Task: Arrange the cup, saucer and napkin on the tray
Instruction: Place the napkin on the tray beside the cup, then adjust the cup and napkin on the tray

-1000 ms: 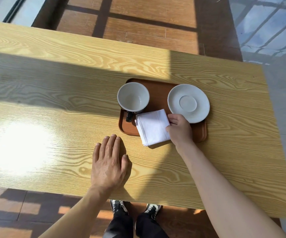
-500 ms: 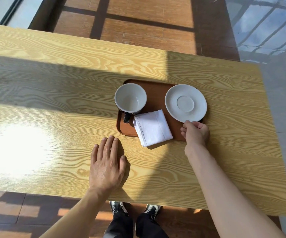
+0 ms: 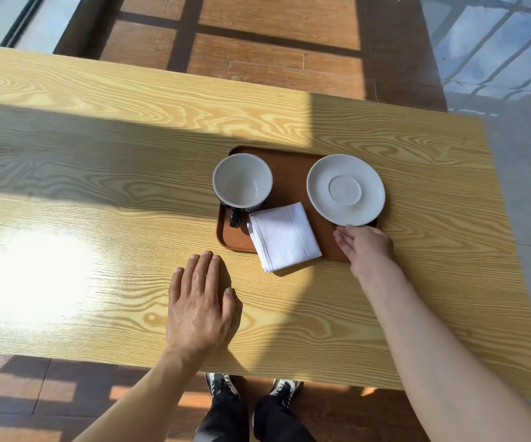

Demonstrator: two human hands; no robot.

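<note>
Table: a long rectangular tabletop [image 3: 98,193] of pale yellow wood-grain laminate, part sunlit, part in shadow; it carries everything.
Tray: a brown rectangular plastic tray with rounded corners [image 3: 289,173], toward the right half of the tabletop, midway between far and near edges; its near right corner is hidden under a hand.
Saucer: a round white ceramic saucer with a centre well [image 3: 345,189], on the tray's right end, its rim overhanging the tray's right edge. Likely stiff, smooth and breakable; best taken by the rim with thumb above and fingers beneath, and set down flat.
Cup: a round cup, white inside and dark outside, with a dark handle [image 3: 242,180], upright and empty on the tray's left end, handle pointing to the near edge. Probably the heaviest piece and chip-prone; take it by the handle or around the wall.
Napkin: a folded white cloth napkin [image 3: 284,236], skewed, between cup and saucer, its near corner hanging past the tray's near edge onto the tabletop. Light and soft; it will probably unfold if pinched by one layer, so take the whole fold.
Left hand: the left hand [image 3: 197,306] lies flat, palm down, fingers together, on the tabletop near the near edge, gripping nothing.
Right hand: the right hand [image 3: 366,247] rests loosely curled at the tray's near right corner, fingertips just under the saucer's near rim; whether it grips tray or saucer I cannot tell.
</note>
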